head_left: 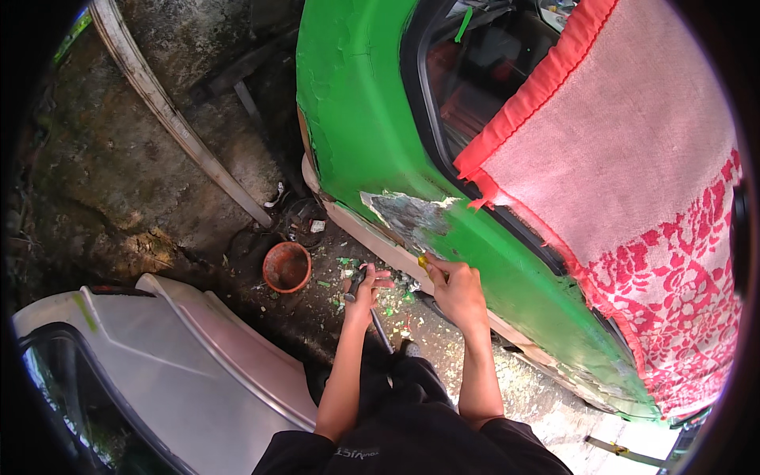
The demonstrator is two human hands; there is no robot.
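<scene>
My left hand grips what looks like a hammer, its dark head by my thumb and a metal shaft running down below; a few fingers are lifted. To its right, my right hand pinches a small yellow-handled tool at the lower side of a green car body. Just above it is a ragged patch of peeled paint showing grey beneath, over a beige lower strip. The tool's tip is hidden or too small to make out.
A pink-and-red cloth drapes over the car's right part. A silver car panel with glass fills the lower left. A terracotta pot stands on the floor among paint flakes, near a long metal strip lying on stained concrete.
</scene>
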